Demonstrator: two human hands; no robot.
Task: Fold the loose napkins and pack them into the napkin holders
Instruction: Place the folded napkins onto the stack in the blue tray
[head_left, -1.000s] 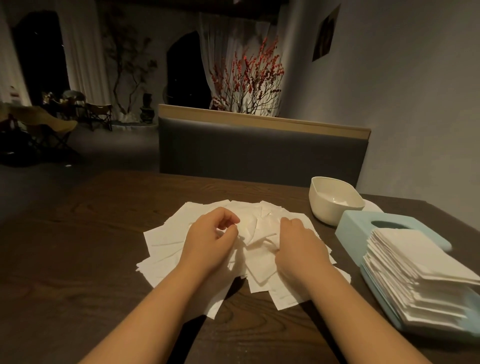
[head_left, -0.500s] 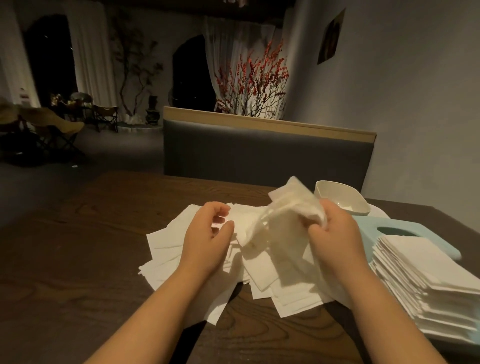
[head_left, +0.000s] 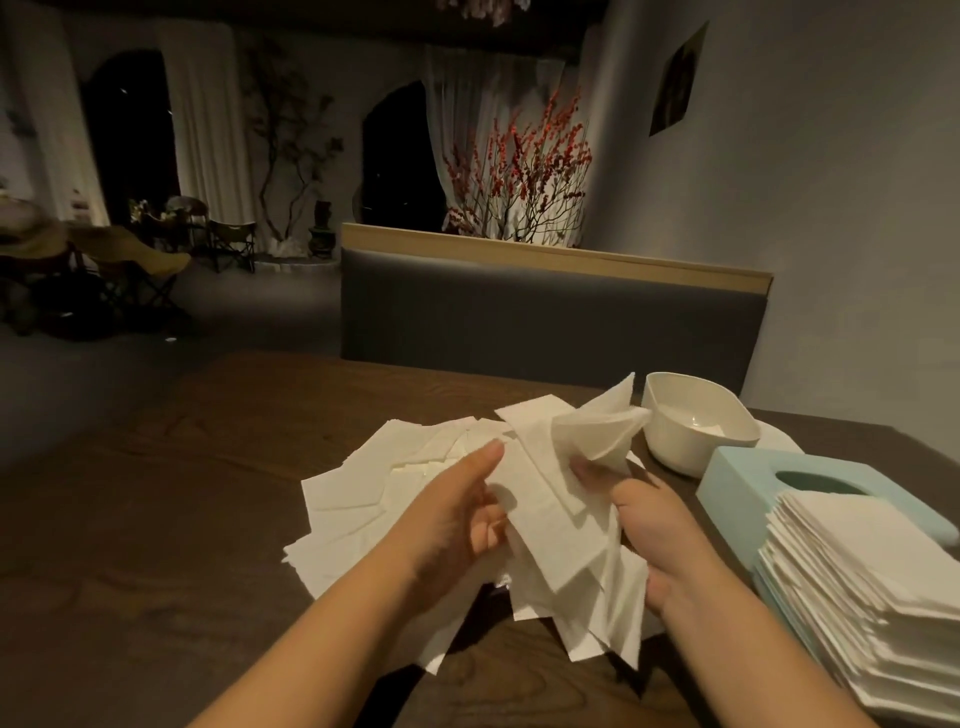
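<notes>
Dark wood table (head_left: 156, 519) under loose napkins (head_left: 353, 499); both hands, left hand (head_left: 457, 525) and right hand (head_left: 660, 525), pinch one napkin (head_left: 550, 519).

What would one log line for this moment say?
left hand: holds white paper napkin | right hand: pinches it | folded stack: beside

The fingertips of the left hand (head_left: 457, 514) are hidden behind the lifted napkin (head_left: 558, 519), and those of the right hand (head_left: 657, 530) are blurred among its folds. The folded stack (head_left: 857, 587) is cut off by the right edge, and most of the blue holder (head_left: 737, 473) is covered by it. The bowl's (head_left: 696, 431) contents cannot be made out.
</notes>
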